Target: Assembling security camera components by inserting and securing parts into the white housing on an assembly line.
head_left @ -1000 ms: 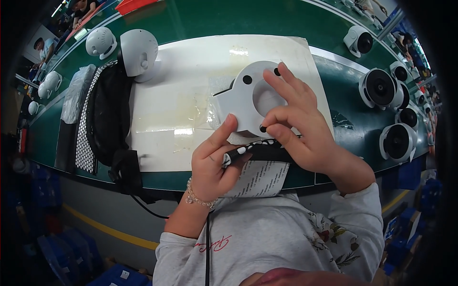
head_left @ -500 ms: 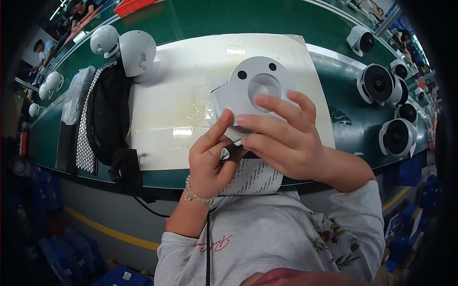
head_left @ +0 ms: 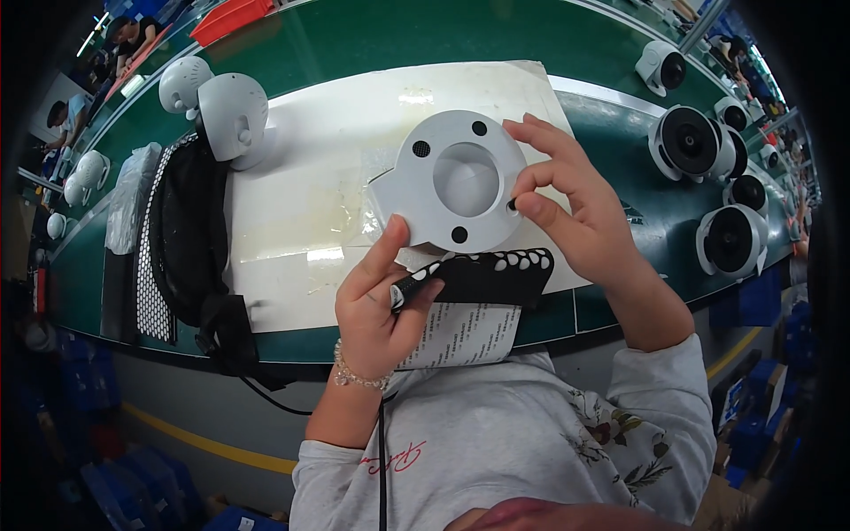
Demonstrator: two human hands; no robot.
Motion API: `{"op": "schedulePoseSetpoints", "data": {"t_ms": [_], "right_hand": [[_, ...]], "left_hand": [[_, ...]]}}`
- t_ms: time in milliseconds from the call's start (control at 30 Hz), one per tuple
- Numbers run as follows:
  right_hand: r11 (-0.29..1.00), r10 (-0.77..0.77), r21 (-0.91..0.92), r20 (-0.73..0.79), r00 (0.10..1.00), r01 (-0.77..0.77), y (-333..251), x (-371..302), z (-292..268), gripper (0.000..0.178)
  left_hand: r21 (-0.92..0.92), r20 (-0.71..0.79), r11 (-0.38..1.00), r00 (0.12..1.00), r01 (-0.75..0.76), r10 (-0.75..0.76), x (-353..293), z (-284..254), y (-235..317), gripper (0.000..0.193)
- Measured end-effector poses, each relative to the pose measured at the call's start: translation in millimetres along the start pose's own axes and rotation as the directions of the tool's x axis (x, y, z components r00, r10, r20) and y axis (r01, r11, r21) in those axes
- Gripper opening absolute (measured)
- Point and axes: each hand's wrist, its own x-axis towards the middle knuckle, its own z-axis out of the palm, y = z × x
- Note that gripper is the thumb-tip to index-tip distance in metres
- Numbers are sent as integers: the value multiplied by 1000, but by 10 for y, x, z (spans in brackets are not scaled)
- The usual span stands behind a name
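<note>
A round white plastic base (head_left: 411,196) with a large central recess lies on the pale board in front of me. Three black round pads sit near its rim, among them a near pad (head_left: 459,234). My right hand (head_left: 580,212) pinches a small black pad (head_left: 512,204) between thumb and forefinger, right at the base's right rim. My left hand (head_left: 376,305) grips a black sheet (head_left: 496,281) with white dots along its upper edge. The left forefinger tip is by the base's lower left rim; whether it touches is unclear.
Under the base is a pale board (head_left: 301,203). A printed paper (head_left: 469,334) lies at the table's front edge. To the left are a black mesh bag (head_left: 197,234), a plastic-wrapped packet (head_left: 133,199) and a white device (head_left: 232,115). Several white-and-black round devices (head_left: 691,142) stand at right.
My right hand has moved right, away from the left hand, and now has a black pad at the base's rim. The black sheet has come into clear view.
</note>
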Motion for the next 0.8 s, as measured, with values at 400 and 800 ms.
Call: {"op": "schedulePoseSetpoints", "data": {"t_ms": [400, 800], "right_hand": [[704, -428, -604, 58, 902, 373, 78, -156, -25, 31], [995, -98, 55, 348, 932, 84, 47, 916, -131, 27]], "left_hand": [[37, 7, 999, 1000, -9, 9, -35, -12, -7, 17], [-21, 33, 997, 997, -69, 69, -126, -84, -66, 24]]}}
